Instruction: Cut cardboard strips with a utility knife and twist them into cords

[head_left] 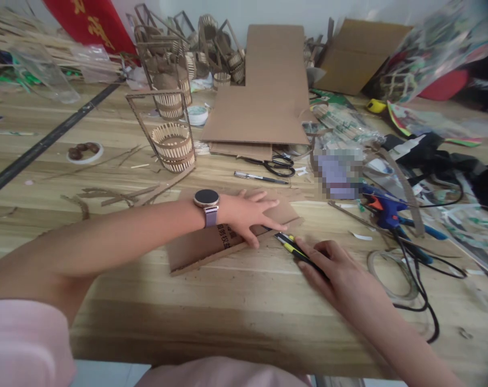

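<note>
A piece of brown cardboard with dark printed characters lies on the wooden table in front of me. My left hand is spread flat on it, fingers apart, pressing on its right half. In my right hand is a black and yellow utility knife, its blade end at the cardboard's near edge, close to my left fingertips. Whether the blade is in the cardboard I cannot tell. Just beyond are a pen and black-handled scissors.
Behind stand a small slatted basket with a tall handle and larger cardboard sheets. A blue glue gun with its black cord, a tape roll and plastic bags crowd the right. A white dish of brown pieces sits at left.
</note>
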Available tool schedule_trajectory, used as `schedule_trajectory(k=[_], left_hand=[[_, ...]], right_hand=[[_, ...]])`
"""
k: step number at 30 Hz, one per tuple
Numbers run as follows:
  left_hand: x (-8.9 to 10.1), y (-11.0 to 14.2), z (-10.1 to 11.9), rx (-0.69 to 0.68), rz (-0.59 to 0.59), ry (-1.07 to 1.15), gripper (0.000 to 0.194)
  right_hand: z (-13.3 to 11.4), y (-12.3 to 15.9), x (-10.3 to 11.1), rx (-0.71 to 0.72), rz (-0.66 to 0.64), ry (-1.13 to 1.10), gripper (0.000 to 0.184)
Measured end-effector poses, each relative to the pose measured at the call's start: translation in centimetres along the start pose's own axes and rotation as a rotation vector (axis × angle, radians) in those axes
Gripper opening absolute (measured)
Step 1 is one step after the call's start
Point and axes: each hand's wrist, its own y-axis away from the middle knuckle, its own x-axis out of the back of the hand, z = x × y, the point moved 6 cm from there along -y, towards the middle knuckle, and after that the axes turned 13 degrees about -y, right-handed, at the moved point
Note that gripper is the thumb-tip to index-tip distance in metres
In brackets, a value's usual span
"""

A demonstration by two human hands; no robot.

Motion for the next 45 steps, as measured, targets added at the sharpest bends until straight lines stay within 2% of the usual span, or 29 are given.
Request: schedule_trajectory(k=[8,13,16,22,34,45], left_hand=[[0.0,1.0,1.2,0.146,0.013,0.064,0.081],[-0.5,0.9,1.3,0.141,-0.049,0.075,0.108],[-1.1,0.7,1.0,0.133,-0.064,0.061,0.12],[-1.4,0.3,0.7,0.136,-0.051,0.042,0.122],[-1.7,0.1,0.5,0.142,-0.04,0.066,0.125],[-1.7,0.0,0.5,0.152,-0.055,0.029,0.125]], right_hand=[[2.1,-0.5,-0.2,-0.031,0.004,-0.074,0.046],[3.1,-1.1,-0.4,-0.002,-0.067,-0.139,0.046],[3.2,-1.1,-0.4,0.031,-0.049,-0.122,0.046],[2.7,-0.4,-0.3,0.086,-0.042,-0.028,0.045],[-0.5,0.2,-0.2,0.175,0.008,0.112,0.046],[-1.0,0.8,-0.9,0.155,0.003,0.069,0.044]])
